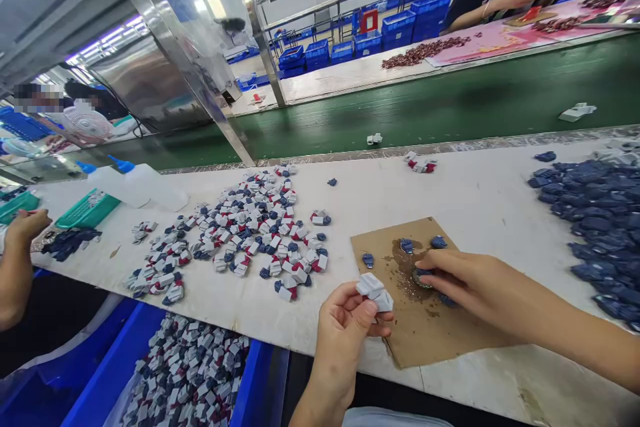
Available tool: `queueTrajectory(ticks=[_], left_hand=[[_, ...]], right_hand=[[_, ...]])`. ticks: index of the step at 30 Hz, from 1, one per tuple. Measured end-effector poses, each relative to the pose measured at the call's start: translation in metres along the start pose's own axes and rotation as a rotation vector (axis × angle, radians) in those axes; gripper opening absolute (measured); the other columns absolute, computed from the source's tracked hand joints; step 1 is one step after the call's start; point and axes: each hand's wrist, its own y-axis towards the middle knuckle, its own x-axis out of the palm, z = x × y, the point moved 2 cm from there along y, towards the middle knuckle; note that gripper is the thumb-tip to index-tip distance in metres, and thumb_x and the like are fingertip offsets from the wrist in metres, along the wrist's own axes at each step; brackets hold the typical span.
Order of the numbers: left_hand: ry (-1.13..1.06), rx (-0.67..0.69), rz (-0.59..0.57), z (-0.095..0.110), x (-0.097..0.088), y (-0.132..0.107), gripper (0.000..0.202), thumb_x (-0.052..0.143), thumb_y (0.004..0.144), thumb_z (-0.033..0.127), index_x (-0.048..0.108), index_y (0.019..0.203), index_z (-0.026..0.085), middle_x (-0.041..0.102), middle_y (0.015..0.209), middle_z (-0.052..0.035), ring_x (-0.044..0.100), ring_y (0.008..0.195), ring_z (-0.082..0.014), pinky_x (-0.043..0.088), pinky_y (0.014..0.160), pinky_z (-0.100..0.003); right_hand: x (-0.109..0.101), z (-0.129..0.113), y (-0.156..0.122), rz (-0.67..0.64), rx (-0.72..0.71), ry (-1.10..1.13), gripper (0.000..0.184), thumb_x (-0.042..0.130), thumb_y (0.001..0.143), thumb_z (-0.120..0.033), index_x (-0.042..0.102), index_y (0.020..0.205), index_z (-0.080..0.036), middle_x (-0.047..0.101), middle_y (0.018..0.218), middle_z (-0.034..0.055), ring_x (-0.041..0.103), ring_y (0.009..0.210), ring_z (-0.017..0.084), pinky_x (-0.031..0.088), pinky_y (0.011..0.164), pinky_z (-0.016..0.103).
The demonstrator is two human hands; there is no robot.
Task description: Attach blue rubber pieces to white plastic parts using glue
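My left hand [340,327] pinches a light grey plastic piece [374,292] with blocky steps, raised just over the left edge of a cardboard sheet [460,330]. The fingers of my right hand [463,280] close on a small dark piece [423,278] at the cardboard; they cover much of it, so its exact shape is hidden. Around that hand lie several small navy blue plastic pieces, among them one at the left [368,260] and one at the upper right [439,242]. The cardboard has a dark, wet-looking stain [407,264].
Grey, navy and red assembled pieces [250,220] spread left of the cardboard; a blue bin [100,374] below holds more. Navy pieces [600,220] are heaped right. White bottles [150,184] stand near a co-worker's hand [25,230]. Behind runs a green conveyor belt [470,104].
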Motion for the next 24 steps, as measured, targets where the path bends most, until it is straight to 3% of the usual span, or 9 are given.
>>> queueTrajectory(ticks=[2,6,10,16,24], left_hand=[[0.014,-0.007,-0.004,0.0,0.002,0.0,0.04,0.091,0.056,0.041,0.078,0.085,0.016,0.076,0.072,-0.0038,0.069,0.061,-0.0119,0.054,0.052,-0.016],[0.079,-0.041,-0.085,-0.002,0.006,-0.002,0.033,0.091,0.056,0.039,0.078,0.075,0.016,0.078,0.073,-0.0055,0.069,0.062,-0.0128,0.055,0.057,-0.018],[0.111,-0.045,-0.127,-0.004,0.007,-0.006,0.033,0.091,0.057,0.04,0.075,0.074,0.017,0.078,0.074,-0.0064,0.07,0.064,-0.0153,0.055,0.057,-0.021],[0.04,-0.022,-0.108,-0.004,0.011,-0.011,0.029,0.092,0.054,0.034,0.074,0.069,0.017,0.075,0.067,-0.0021,0.063,0.056,-0.0099,0.053,0.053,-0.018],[0.123,0.071,-0.137,-0.001,0.014,-0.016,0.019,0.09,0.06,0.03,0.075,0.067,0.02,0.076,0.068,-0.0029,0.069,0.061,-0.0136,0.055,0.062,-0.022]], right_hand=[[-0.008,-0.014,-0.004,0.014,0.068,0.157,0.033,0.05,0.091,-0.053,0.067,0.088,-0.025,0.071,0.074,0.0038,0.067,0.063,0.021,0.052,0.055,0.03],[-0.022,-0.043,-0.012,0.106,0.156,0.33,0.041,0.058,0.082,-0.065,0.071,0.079,-0.026,0.072,0.07,0.0043,0.067,0.059,0.021,0.054,0.049,0.028],[-0.022,-0.053,-0.019,0.114,0.119,0.365,0.031,0.062,0.083,-0.057,0.072,0.081,-0.027,0.074,0.073,0.0028,0.069,0.062,0.02,0.056,0.05,0.026],[-0.018,-0.055,-0.022,0.102,0.108,0.392,0.027,0.064,0.083,-0.051,0.071,0.08,-0.025,0.074,0.072,0.0021,0.069,0.06,0.02,0.055,0.048,0.025],[-0.014,-0.061,-0.021,-0.148,0.133,0.543,0.018,0.062,0.086,-0.038,0.067,0.077,-0.024,0.07,0.065,-0.0019,0.066,0.056,0.014,0.052,0.049,0.021]])
